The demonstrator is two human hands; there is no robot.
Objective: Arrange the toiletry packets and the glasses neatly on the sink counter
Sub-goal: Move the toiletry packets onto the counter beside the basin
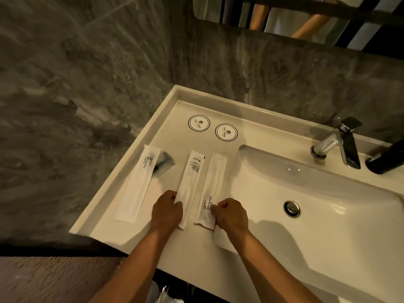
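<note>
Three long white toiletry packets lie lengthwise on the white sink counter (166, 132). The left packet (136, 182), printed "BRUSHING TEETH", partly covers a small dark sachet (165, 164). My left hand (167, 209) pinches the near end of the middle packet (191, 182). My right hand (231, 213) grips the near end of the right packet (213, 186), also marked "BRUSHING TEETH", beside the basin edge. Two round white paper covers with black scalloped rings, one (199, 123) and another (226, 132), sit at the back of the counter; any glasses under them cannot be made out.
The basin (317, 193) with its drain (291, 208) fills the right side. A chrome faucet (336, 145) and a black object (387, 158) stand behind it. Grey marble walls close the counter at the left and back. A mirror edge shows a person's reflected arms.
</note>
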